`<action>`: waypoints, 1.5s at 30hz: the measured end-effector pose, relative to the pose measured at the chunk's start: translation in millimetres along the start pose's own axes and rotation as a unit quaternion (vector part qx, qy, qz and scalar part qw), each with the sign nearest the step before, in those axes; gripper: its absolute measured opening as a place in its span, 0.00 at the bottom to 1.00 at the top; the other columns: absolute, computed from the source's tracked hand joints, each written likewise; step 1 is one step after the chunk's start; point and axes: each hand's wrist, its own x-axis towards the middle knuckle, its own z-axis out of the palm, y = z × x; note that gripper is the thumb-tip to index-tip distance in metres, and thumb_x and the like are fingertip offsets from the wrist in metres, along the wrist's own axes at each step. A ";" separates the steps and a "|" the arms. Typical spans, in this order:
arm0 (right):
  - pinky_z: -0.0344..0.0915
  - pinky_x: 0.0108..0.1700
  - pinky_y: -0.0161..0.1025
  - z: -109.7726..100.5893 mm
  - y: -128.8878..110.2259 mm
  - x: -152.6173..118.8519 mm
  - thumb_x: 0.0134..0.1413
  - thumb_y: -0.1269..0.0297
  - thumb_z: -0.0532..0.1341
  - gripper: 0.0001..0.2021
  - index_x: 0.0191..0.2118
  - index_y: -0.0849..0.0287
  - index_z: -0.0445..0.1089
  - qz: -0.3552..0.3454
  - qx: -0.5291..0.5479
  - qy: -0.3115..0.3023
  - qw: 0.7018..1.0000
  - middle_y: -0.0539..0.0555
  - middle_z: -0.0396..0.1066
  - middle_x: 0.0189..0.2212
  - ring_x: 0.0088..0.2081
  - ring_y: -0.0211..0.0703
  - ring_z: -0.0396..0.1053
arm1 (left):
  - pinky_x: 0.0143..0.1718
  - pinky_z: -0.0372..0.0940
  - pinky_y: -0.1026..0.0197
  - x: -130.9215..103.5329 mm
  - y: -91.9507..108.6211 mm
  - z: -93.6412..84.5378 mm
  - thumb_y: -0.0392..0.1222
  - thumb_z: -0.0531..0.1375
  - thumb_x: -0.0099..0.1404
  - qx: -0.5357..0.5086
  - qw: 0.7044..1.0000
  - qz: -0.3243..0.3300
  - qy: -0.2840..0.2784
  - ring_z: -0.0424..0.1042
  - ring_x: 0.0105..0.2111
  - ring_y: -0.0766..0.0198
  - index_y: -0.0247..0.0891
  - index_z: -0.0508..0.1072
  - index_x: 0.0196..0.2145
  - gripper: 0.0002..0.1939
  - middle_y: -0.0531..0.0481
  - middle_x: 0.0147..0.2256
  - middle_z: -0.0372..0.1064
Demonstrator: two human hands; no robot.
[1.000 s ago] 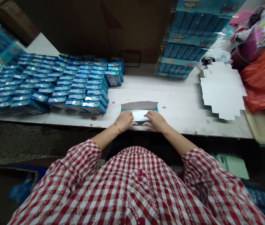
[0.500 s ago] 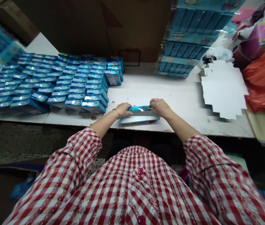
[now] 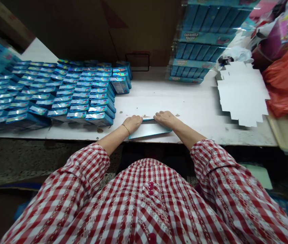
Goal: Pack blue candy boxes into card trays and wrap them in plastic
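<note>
A blue carton piece with a pale inner face lies at the front edge of the white table. My left hand, a gold bangle at its wrist, grips the carton's far left side with bent fingers. On the far right side of the same carton, my right hand is closed, its knuckles up. The fingertips of both hands are hidden. To the left stand rows of small blue boxes with shiny tops.
Wrapped stacks of blue boxes stand at the back right. White flat cartons lie on the right, beside a red plastic bag. A large brown cardboard box rises behind the table.
My right hand has moved a little to the left, closer to my left hand. The carton's far blue wall has dropped lower, and more of its pale face shows.
</note>
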 end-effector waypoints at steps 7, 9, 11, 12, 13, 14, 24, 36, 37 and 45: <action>0.63 0.46 0.41 11.3 19.0 -33.6 0.58 0.57 0.51 0.20 0.53 0.60 0.63 0.276 0.253 0.175 0.911 0.58 0.68 0.47 0.46 0.45 0.66 | 0.41 0.63 0.53 -9.9 3.7 -6.9 0.47 0.51 0.63 -0.063 0.997 -0.048 0.006 0.67 0.46 0.50 0.36 0.62 0.50 0.19 0.40 0.46 0.66; 0.64 0.46 0.41 12.5 17.5 -38.6 0.57 0.56 0.52 0.19 0.51 0.59 0.65 0.326 0.281 0.128 0.894 0.56 0.71 0.43 0.44 0.45 0.68 | 0.43 0.63 0.54 -3.8 7.5 -8.1 0.50 0.51 0.62 -0.086 0.994 -0.058 0.030 0.67 0.47 0.52 0.37 0.62 0.50 0.21 0.41 0.48 0.66; 0.64 0.44 0.42 10.9 11.2 -35.0 0.54 0.58 0.55 0.17 0.49 0.58 0.66 0.332 0.255 0.048 0.907 0.56 0.72 0.40 0.43 0.48 0.69 | 0.44 0.63 0.54 6.4 14.2 -10.3 0.47 0.49 0.63 -0.098 0.993 -0.065 0.017 0.68 0.46 0.53 0.38 0.62 0.50 0.19 0.42 0.47 0.67; 0.64 0.44 0.43 9.3 7.0 -30.6 0.54 0.62 0.55 0.16 0.48 0.59 0.65 0.335 0.224 0.016 0.915 0.58 0.72 0.40 0.43 0.49 0.69 | 0.44 0.63 0.54 11.5 18.3 -11.7 0.45 0.49 0.64 -0.099 0.993 -0.065 0.000 0.69 0.45 0.54 0.38 0.63 0.50 0.18 0.43 0.46 0.68; 0.64 0.43 0.44 7.4 2.5 -25.4 0.54 0.66 0.54 0.14 0.47 0.60 0.65 0.335 0.187 -0.007 0.923 0.60 0.71 0.40 0.43 0.51 0.69 | 0.44 0.63 0.54 15.6 22.6 -13.1 0.42 0.48 0.64 -0.098 0.993 -0.063 -0.018 0.69 0.45 0.54 0.38 0.64 0.49 0.17 0.42 0.45 0.69; 0.64 0.42 0.45 5.1 -1.7 -19.7 0.54 0.70 0.52 0.14 0.47 0.61 0.65 0.331 0.150 -0.021 0.932 0.62 0.71 0.41 0.42 0.52 0.70 | 0.44 0.63 0.53 18.4 26.6 -14.4 0.39 0.48 0.63 -0.096 0.993 -0.062 -0.033 0.70 0.45 0.53 0.38 0.65 0.48 0.16 0.42 0.45 0.69; 0.62 0.47 0.43 -44.2 8.6 67.4 0.58 0.66 0.50 0.17 0.52 0.58 0.64 0.109 0.107 0.116 0.981 0.61 0.68 0.46 0.47 0.50 0.66 | 0.40 0.64 0.53 -9.9 10.9 -8.1 0.39 0.48 0.62 -0.232 0.953 -0.196 0.002 0.72 0.41 0.50 0.31 0.53 0.58 0.27 0.36 0.40 0.71; 0.44 0.62 0.55 0.3 -15.7 85.3 0.55 0.40 0.40 0.40 0.66 0.61 0.35 0.188 0.365 0.203 0.889 0.64 0.39 0.65 0.65 0.53 0.36 | 0.59 0.47 0.46 11.3 8.4 33.8 0.46 0.47 0.65 -0.444 0.829 -0.208 0.268 0.50 0.60 0.51 0.29 0.50 0.60 0.29 0.32 0.58 0.52; 0.42 0.61 0.57 -16.1 -7.0 99.7 0.52 0.37 0.44 0.43 0.66 0.61 0.34 0.161 0.334 0.205 0.906 0.64 0.36 0.65 0.66 0.55 0.32 | 0.59 0.47 0.46 9.5 1.9 30.4 0.47 0.47 0.65 -0.460 0.814 -0.213 0.283 0.48 0.61 0.51 0.30 0.51 0.60 0.29 0.32 0.59 0.50; 0.40 0.53 0.75 -128.0 23.4 271.4 0.31 0.37 0.64 0.59 0.65 0.48 0.30 0.031 0.180 0.037 0.982 0.60 0.24 0.66 0.63 0.72 0.23 | 0.48 0.64 0.53 -17.6 -41.3 6.3 0.47 0.54 0.61 -0.581 0.719 -0.203 0.324 0.61 0.53 0.55 0.40 0.56 0.58 0.28 0.38 0.58 0.52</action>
